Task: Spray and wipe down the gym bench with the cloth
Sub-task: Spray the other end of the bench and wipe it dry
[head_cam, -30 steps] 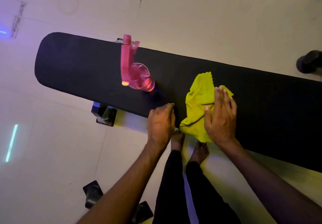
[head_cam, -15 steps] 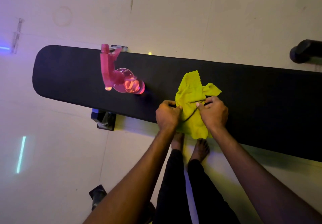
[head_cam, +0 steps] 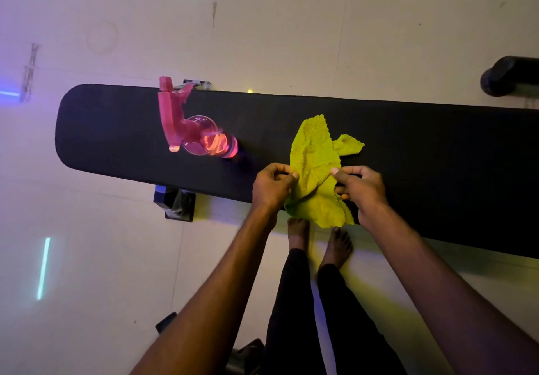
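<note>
Both hands gripped the yellow cloth [head_cam: 316, 170]: the left hand [head_cam: 271, 189] pinched its left edge between thumb and fingers, and the right hand [head_cam: 360, 189] pinched its right edge the same way, so the fabric was stretched loosely between them. Its upper part lay crumpled on the black gym bench [head_cam: 423, 156], one corner flopping out to the right, while its lower part hung past the bench's near edge, above the person's bare feet [head_cam: 318, 240] on the floor.

Around the cloth, the bench pad was bare. To the right it ran uncovered to the frame's edge; to the left a stretch of open pad separated the cloth from the pink spray bottle [head_cam: 192, 129]. That bottle lay on its side near the rounded left end of the bench, its trigger head reaching the far edge and its clear round body toward the near side. The body glowed pink-orange; how much liquid it held could not be told.

Below the near edge, a black bench leg [head_cam: 176, 204] stood on the pale floor [head_cam: 320, 39]. Far right, beyond the bench's far edge, a dark cylindrical object [head_cam: 507, 75] rested on the floor, well apart from the cloth.
</note>
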Demonstrator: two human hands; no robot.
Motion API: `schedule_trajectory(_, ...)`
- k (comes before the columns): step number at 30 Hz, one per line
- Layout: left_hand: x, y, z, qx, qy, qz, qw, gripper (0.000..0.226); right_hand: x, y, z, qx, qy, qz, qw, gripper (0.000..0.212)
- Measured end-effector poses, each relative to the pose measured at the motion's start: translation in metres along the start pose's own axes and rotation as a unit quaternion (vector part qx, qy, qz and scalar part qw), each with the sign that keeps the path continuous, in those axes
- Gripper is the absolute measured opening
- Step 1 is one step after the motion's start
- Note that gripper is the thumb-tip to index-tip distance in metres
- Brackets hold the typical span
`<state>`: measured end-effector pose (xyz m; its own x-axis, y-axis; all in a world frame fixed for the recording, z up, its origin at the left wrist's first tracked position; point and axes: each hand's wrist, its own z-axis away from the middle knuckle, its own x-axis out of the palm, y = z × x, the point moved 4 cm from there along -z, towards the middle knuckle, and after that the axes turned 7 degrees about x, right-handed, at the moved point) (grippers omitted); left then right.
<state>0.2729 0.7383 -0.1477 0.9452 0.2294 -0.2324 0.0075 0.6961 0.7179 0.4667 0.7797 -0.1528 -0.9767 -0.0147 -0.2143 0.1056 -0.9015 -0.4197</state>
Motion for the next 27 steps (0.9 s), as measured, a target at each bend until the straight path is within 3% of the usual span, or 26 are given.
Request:
schedule_trajectory(3, 0.000, 0.004, 0.001, 0.017, -0.003, -0.004, 1.000, 0.003, -0.003, 0.000, 0.003, 0.013, 0.007, -0.012, 1.000, 0.029)
schedule_trajectory(6, -0.001, 0.009, 0.003, 0.026, -0.006, -0.006, 1.000, 0.013, -0.010, -0.003, 0.010, -0.004, 0.002, -0.017, 1.000, 0.026)
schedule_trajectory(13, -0.015, 0.031, 0.012, 0.045, -0.057, 0.036, 0.997, 0.010, -0.034, -0.020, 0.038, -0.040, -0.080, -0.038, 0.995, 0.028)
schedule_trajectory(17, -0.017, 0.056, 0.024, 0.081, -0.137, 0.036, 0.987, 0.041, -0.044, -0.028, 0.056, -0.017, -0.105, -0.031, 0.994, 0.033)
schedule_trajectory(22, -0.012, 0.075, 0.038, 0.097, -0.213, -0.090, 0.968, 0.068, -0.056, -0.043, 0.073, -0.018, -0.109, -0.054, 0.992, 0.026)
schedule_trajectory(27, -0.015, 0.090, 0.044, 0.122, -0.203, -0.161, 0.958, 0.068, -0.073, -0.058, 0.083, -0.078, -0.109, -0.053, 0.990, 0.030)
